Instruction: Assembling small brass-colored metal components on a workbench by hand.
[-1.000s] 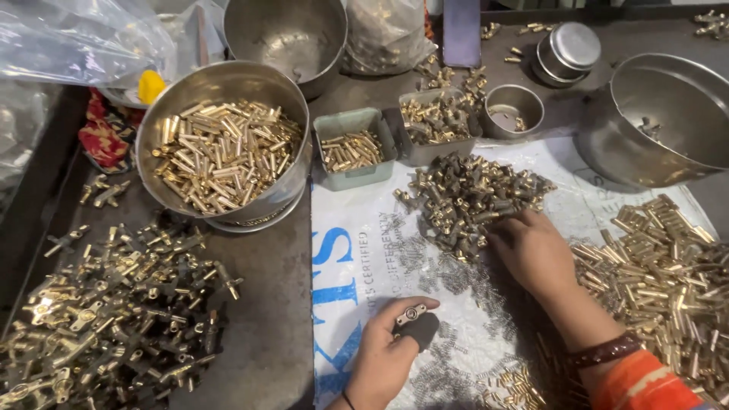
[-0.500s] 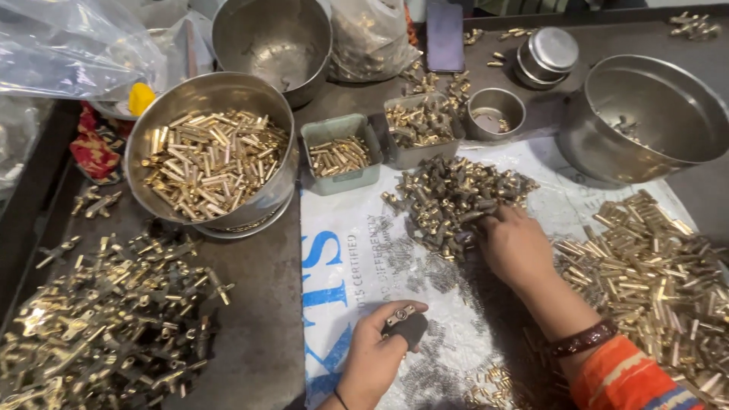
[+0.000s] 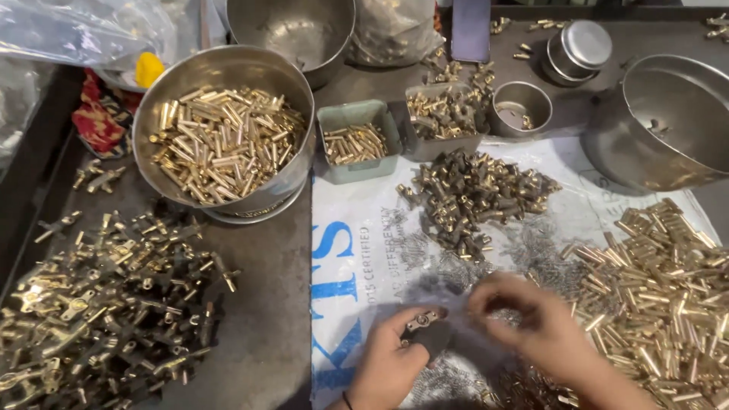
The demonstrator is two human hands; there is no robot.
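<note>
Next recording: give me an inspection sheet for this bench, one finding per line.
Surface: dark worktop partly covered by a white printed sack sheet.
Job's things: small dark fixture with a brass piece in the left hand; pile of small brass fittings above it.
Clutter: steel bowl of brass tubes; loose brass tubes at right; brass latch parts at left; two small trays; empty steel bowls.
Hands: left grips the fixture; right hand blurred, beside it.
Cables: nothing seen.
Surroundings: plastic bags behind.
</note>
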